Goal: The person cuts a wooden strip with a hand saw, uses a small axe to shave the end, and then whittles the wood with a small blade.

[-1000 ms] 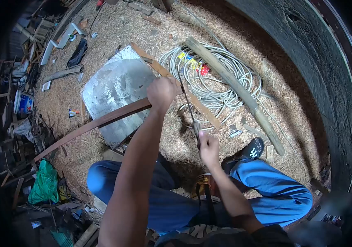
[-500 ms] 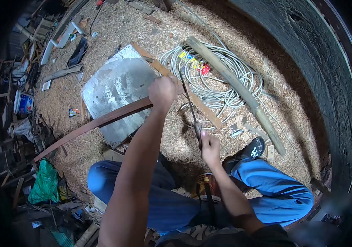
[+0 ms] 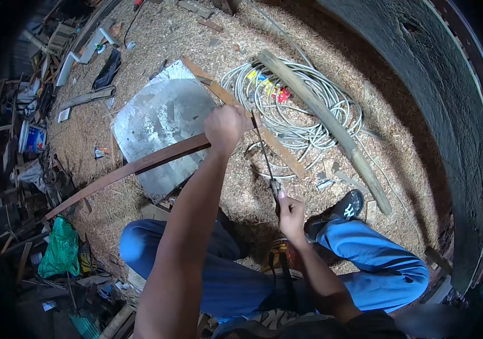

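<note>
My left hand (image 3: 224, 129) is closed around a long wooden strip (image 3: 165, 153), close to its right end. The strip slopes down to the lower left, over a grey metal sheet (image 3: 165, 113). My right hand (image 3: 291, 217) grips the handle of a saw (image 3: 266, 153), whose thin dark blade appears edge-on. The blade meets the strip just right of my left fist. Most of the handle is hidden by my fingers. Under the strip's right end, another flat wooden board (image 3: 283, 152) lies diagonally.
A coil of grey cable (image 3: 315, 133) lies ahead, with a wooden pole (image 3: 331, 127) across it. A dark curved wall (image 3: 450, 113) rises at right. Scrap wood and a green plastic bag (image 3: 60, 248) lie at left. Sawdust covers the floor.
My right hand has drawn the saw a short way back toward my body, so less blade shows beyond the strip. My left hand and the strip stay in place.
</note>
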Available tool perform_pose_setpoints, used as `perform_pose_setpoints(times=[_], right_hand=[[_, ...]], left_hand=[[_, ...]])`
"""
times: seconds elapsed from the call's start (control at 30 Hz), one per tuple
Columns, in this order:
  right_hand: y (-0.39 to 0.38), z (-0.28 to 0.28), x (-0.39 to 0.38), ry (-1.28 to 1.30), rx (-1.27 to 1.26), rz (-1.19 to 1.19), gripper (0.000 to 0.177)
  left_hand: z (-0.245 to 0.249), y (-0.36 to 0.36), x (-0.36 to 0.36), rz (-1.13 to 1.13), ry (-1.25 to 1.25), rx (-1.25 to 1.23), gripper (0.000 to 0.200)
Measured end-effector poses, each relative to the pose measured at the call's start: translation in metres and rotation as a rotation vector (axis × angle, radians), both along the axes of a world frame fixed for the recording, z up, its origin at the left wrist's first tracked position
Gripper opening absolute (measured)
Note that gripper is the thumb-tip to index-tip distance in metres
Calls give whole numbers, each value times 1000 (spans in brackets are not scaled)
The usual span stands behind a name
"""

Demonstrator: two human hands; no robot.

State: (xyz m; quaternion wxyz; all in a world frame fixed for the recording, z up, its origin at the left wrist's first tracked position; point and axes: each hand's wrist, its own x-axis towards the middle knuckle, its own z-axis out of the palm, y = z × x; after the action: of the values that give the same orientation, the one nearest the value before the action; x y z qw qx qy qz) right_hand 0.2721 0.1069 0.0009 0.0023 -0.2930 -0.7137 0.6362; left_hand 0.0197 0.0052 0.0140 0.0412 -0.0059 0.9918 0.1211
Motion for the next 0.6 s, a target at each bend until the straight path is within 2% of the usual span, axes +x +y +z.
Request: perform_pose_setpoints(times=[0.07,0.13,0.23,0.37,0.43,0.53,0.57,0.6], right_hand=[[1,6,-4,-47,-57,-5,59],[4,10,-44,-146,21,35,59],[2,10,-87,-93,-84,-34,59],[-2,-1,-31,-42,39,17,58],[-3,1,12,-35,3,11,57],[3,8,0,-23,85,37,56],[-2,16,-19,-10,81,-35,56],[1,17,-46,-46,45,-4,57]], left_hand=[[-1,0,0,-10,8,-7,45],[-1,2,3,-28,10,-13,45],[1,3,3,-23,47,-30,46],[3,2,1,-16,44,-28,45],[4,3,0,-3,34,-27,45],[2,1,2,-5,-12,-34,48],[0,2,2,-8,-3,-26,48],[-2,1,3,-9,8,-18,49]])
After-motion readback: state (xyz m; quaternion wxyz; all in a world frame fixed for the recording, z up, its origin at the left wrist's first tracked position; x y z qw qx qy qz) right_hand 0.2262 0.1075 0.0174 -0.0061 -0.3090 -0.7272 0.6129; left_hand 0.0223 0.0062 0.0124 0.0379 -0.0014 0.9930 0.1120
